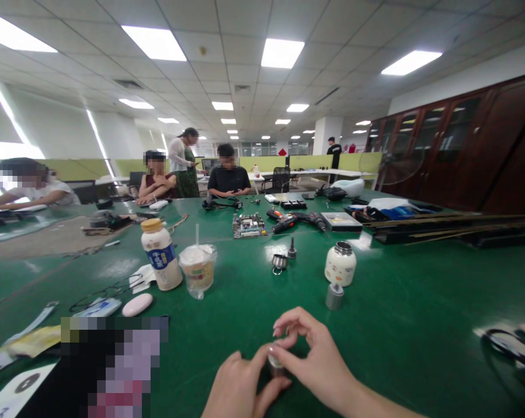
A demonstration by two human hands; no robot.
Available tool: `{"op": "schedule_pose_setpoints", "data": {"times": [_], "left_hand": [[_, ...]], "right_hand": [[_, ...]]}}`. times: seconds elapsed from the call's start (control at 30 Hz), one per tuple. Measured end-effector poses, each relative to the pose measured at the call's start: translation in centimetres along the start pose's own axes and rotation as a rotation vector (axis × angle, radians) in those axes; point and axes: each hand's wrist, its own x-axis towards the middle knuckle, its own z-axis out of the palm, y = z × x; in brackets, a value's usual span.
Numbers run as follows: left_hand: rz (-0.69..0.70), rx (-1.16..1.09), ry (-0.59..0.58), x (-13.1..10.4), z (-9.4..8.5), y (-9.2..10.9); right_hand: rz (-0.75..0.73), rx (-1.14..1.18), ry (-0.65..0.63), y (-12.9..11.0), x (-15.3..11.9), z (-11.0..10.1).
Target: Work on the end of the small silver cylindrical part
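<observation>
Near the front edge of the green table (245,316), my left hand (240,380) is closed around a small metal cylinder (277,367), thumb and forefinger on its sides. My right hand (317,354) is above and to the right, its thumb and fingers curled in at the top of that cylinder. A similar grey cylinder (334,297) stands farther back on the right, in front of an open cream bottle (341,265) with a face pattern. Behind my hands lie a metal cap with a ring (279,263) and a small dark fitting (292,248).
A milk bottle (161,255), a plastic cup with a straw (198,268) and a pink oval case (137,305) are at the left. Farther back are a circuit board (249,225), power drills (288,220) and a flat box (341,221). Several people are beyond the table.
</observation>
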Motion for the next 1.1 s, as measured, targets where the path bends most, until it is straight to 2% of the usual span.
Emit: {"op": "schedule_pose_setpoints", "data": {"times": [0.1,0.17,0.3,0.37,0.47,0.57,0.73,0.9,1.1], "left_hand": [[-0.015,-0.002,-0.023,0.2,-0.4,0.2],[-0.035,0.001,-0.034,0.2,-0.7,0.4],[-0.066,0.009,-0.055,0.2,-0.8,0.5],[-0.078,0.013,-0.063,0.2,-0.8,0.5],[-0.088,0.009,-0.067,0.3,-0.8,0.5],[-0.082,-0.008,-0.072,0.3,-0.7,0.4],[-0.090,-0.032,-0.082,0.1,-0.6,0.4],[-0.103,-0.052,-0.101,0.2,-0.6,0.4],[-0.097,-0.063,-0.079,0.1,-0.6,0.3]], "right_hand": [[-0.060,0.040,0.073,0.9,0.8,-0.9],[-0.050,0.006,0.095,1.9,1.5,-1.8],[0.022,-0.031,-0.035,4.5,2.4,-2.8],[0.029,-0.017,-0.060,5.2,2.5,-2.9],[0.011,0.029,-0.022,4.4,2.3,-2.6],[-0.064,0.114,0.001,2.4,1.5,-1.9],[-0.115,-0.006,-0.142,0.0,-0.1,-0.8],[-0.118,-0.065,-0.129,-0.1,-0.5,-0.7],[-0.084,-0.141,-0.047,0.2,-0.4,-0.5]]}}
